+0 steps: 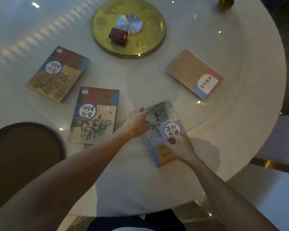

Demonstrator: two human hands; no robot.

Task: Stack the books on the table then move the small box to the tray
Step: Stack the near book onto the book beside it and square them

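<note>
Several books lie apart on the round white table (223,139). A grey-and-blue book (163,124) lies nearest me. My left hand (137,124) rests on its left edge with fingers spread. My right hand (178,147) presses on its near part, fingers curled at the cover. A horse-cover book (95,117) lies to its left, a gold-and-red book (58,74) at the far left, and a tan book (193,74) at the right. The small dark red box (118,35) sits on the round golden disc (145,42) at the table's centre. A dark round tray (23,155) lies at the near left.
A gold-coloured cup (226,2) stands at the far right edge of the table. A pale chair seat (280,144) is beside the table on the right. The table edge curves close to my body at the bottom.
</note>
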